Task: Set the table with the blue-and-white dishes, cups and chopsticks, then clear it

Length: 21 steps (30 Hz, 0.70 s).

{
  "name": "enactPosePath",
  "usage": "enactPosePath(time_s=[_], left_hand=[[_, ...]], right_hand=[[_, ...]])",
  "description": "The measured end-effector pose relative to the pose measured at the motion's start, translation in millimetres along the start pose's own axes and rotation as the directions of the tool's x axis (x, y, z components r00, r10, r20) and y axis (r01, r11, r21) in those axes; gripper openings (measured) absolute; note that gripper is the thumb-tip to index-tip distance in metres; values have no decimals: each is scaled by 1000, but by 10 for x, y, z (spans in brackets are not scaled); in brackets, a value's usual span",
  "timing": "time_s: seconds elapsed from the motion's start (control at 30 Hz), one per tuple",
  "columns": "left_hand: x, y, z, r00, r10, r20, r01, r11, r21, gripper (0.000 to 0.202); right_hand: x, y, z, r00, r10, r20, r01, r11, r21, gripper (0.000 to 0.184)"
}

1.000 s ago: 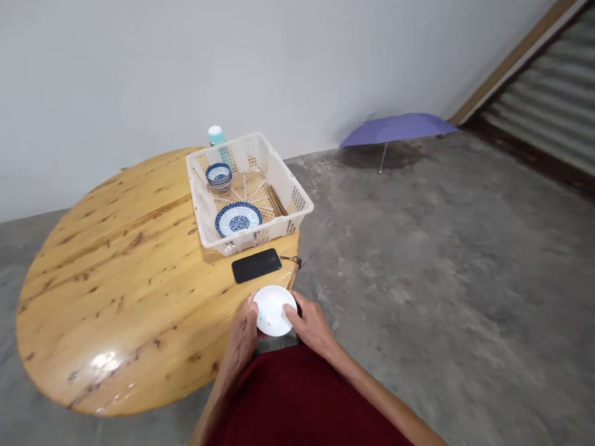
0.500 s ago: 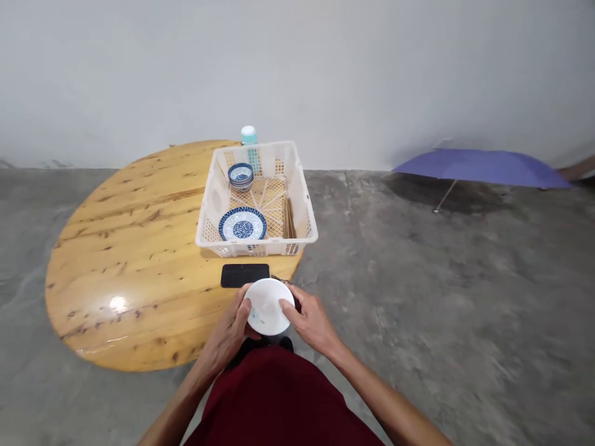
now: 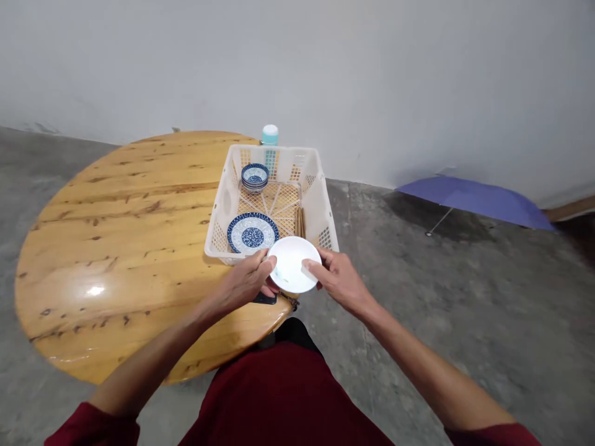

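Observation:
Both hands hold a small white dish point(image 3: 294, 264) just in front of a white plastic basket point(image 3: 320, 201) on a round wooden table point(image 3: 116, 229). My left hand point(image 3: 246, 284) grips the dish's left rim, fingers closed on it. My right hand point(image 3: 337, 277) grips its right rim the same way. Inside the basket lie a blue-patterned plate point(image 3: 252, 232), a stack of small blue-patterned bowls point(image 3: 255, 177) at the far end, and wooden chopsticks point(image 3: 300, 221) along the right side. A black phone point(image 3: 264, 299) lies on the table, mostly hidden under my left hand.
A bottle with a teal cap point(image 3: 270, 134) stands behind the basket. An open purple umbrella point(image 3: 478, 199) rests on the concrete floor at the right, near the white wall. The table's left half carries nothing.
Both hands have lifted the white dish forward, from the table's near edge up to the basket's front wall. The phone is now covered by my left hand. The view has shifted left.

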<state>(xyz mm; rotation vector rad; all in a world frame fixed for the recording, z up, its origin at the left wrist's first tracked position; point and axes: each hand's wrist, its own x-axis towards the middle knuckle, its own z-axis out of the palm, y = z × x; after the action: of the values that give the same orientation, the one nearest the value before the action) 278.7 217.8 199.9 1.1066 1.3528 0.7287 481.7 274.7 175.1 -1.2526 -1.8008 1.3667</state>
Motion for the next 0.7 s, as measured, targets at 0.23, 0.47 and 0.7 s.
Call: enactPosePath(time_s=[0.23,0.47,0.7], left_hand=[[727,202,-257,995,-19,-94,11,997,-81,35],[1804,235,-345,965,-173,-197,125,964,-234,29],[3045,90,-280,908,-299,-294,139,876,-462,34]], right_hand=[[977,18,-252,998,9,57,-2,993,-116,27],[2215,276,-447,979,151,139,-136,984,-111,10],[3384,550,-578,959,276,68,-233,901,-366,4]])
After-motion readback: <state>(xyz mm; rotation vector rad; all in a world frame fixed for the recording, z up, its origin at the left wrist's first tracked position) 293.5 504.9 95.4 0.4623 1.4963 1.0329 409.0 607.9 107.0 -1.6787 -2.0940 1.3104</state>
